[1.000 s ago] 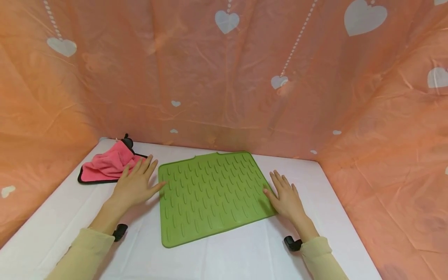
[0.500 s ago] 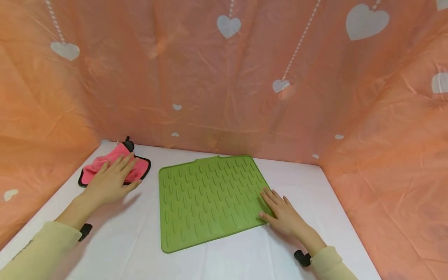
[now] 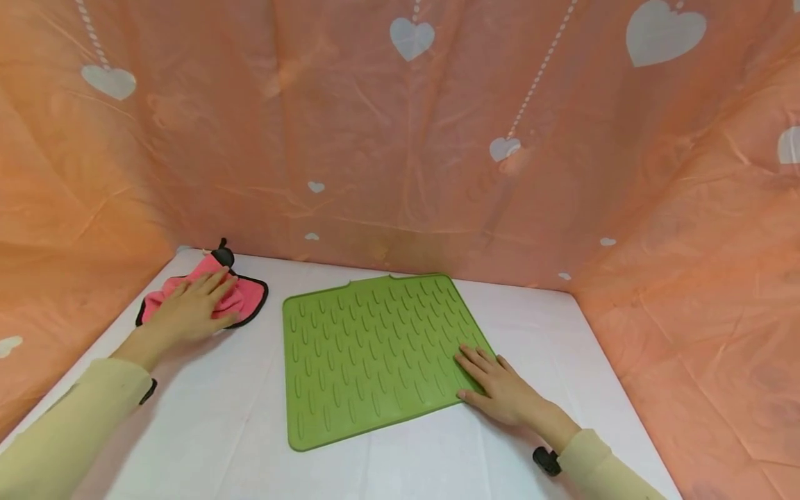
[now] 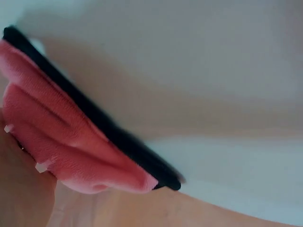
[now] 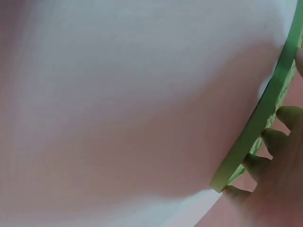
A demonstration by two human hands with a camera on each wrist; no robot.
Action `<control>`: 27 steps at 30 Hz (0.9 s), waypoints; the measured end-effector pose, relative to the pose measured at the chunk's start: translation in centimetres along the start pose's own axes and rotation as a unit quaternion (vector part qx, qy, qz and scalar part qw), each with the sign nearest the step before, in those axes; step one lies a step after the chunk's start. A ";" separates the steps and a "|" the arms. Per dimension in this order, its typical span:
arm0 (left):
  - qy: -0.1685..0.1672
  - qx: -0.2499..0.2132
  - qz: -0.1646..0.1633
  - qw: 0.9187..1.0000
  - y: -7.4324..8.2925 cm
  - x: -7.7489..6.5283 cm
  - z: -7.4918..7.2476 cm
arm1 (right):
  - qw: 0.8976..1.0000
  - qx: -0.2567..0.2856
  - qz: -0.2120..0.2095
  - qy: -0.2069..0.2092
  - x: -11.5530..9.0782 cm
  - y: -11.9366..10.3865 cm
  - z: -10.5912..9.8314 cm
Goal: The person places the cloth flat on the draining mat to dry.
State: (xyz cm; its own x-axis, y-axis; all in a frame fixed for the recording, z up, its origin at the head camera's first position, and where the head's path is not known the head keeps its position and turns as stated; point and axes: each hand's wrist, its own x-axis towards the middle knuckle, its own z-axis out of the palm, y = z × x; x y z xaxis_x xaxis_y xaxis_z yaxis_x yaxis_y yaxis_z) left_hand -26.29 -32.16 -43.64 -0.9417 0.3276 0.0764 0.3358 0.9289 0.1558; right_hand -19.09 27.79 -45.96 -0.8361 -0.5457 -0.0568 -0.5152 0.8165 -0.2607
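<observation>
My left hand (image 3: 187, 309) lies over the pink cloth (image 3: 251, 297) at the back left of the table, fingers spread across its folds. Black trim edges the cloth, and its left-middle part is hidden under the hand. Folds of it bunch beside my hand in the left wrist view, where the trim (image 4: 109, 127) runs diagonally. My right hand (image 3: 503, 392) rests with extended fingers on the front right corner of a green ridged silicone mat (image 3: 375, 347). In the right wrist view, my fingertips touch the top of the mat's raised edge (image 5: 255, 125).
A white cloth covers the table (image 3: 250, 458). Behind the pink cloth sits a small black round object (image 3: 223, 257) with a short stub. Orange curtains (image 3: 400, 173) printed with white hearts enclose the back and sides. A black wrist device (image 3: 546, 461) sits at my right cuff.
My left hand has moved left from the mat's edge onto the pink cloth and settled there. My right hand has shifted inward onto the mat's front right corner. The mat has barely moved.
</observation>
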 end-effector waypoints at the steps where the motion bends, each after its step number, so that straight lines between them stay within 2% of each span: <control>1: -0.002 0.001 0.005 1.000 0.0 0.2 0.2 | 1.000 -0.001 0.000 0.000 0.0 0.0 0.0; 10: -0.019 0.013 0.028 0.999 0.0 0.6 1.2 | 1.000 -0.009 0.000 -0.017 0.0 -0.2 0.0; 17: -0.004 0.015 0.045 0.999 -0.3 0.8 1.5 | 1.000 -0.010 0.001 -0.020 0.0 -0.2 0.2; 22: 0.031 -0.017 0.062 0.997 -0.9 1.1 1.6 | 1.000 -0.005 0.002 -0.023 0.1 -0.3 0.0; 27: 0.040 -0.075 0.047 0.995 -1.2 1.6 1.1 | 1.000 -0.001 0.005 -0.025 0.1 -0.3 -0.1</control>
State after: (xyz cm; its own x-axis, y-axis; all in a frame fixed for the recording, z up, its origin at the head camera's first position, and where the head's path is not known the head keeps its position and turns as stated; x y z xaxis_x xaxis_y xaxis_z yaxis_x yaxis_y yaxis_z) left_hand -28.23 -32.60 -44.82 -0.9032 0.3923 0.1740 0.4277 0.8566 0.2886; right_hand -19.00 27.51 -45.81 -0.8304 -0.5466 -0.1079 -0.5077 0.8221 -0.2576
